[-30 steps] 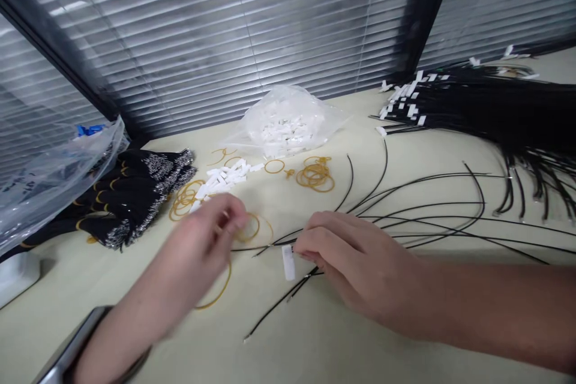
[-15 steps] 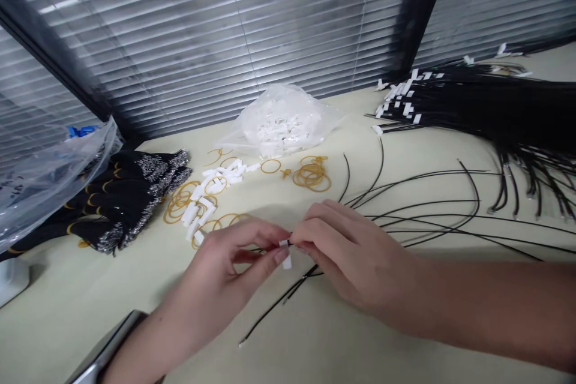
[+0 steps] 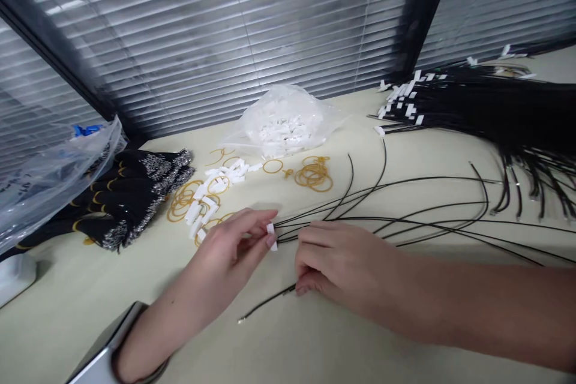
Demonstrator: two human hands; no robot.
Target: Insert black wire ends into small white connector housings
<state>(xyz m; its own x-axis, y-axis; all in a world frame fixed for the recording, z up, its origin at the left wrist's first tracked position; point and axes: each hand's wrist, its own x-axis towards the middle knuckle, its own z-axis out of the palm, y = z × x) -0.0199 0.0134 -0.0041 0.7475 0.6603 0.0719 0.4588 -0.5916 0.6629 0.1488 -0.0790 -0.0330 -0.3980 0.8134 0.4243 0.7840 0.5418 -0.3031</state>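
Between the thumb and fingers of my left hand [image 3: 238, 246] is a small white tab [image 3: 271, 236]. Several thin black cables [image 3: 288, 227] run from that tab off to the right. The fingers of my right hand [image 3: 342, 258] are closed low over the table, pinching a black cable [image 3: 265, 303]. Its metal-tipped end sticks out to the lower left, with a shorter cable end beside it. My right fingers hide the exact grip. Loose white tabs [image 3: 193, 213] and yellow rubber bands [image 3: 314, 175] lie beyond my hands.
A clear plastic bag of white pieces [image 3: 288, 123] stands at the back. At the left lie bundled black cables with metal ends [image 3: 135, 192] under a plastic bag [image 3: 49, 174]. A large pile of black cables with white tabs [image 3: 495, 102] fills the right. Blinds [image 3: 225, 42] are behind.
My hands have moved apart. The left has drawn the white tab left and slightly up, with cables trailing; the right has dropped to the loose cable ends.
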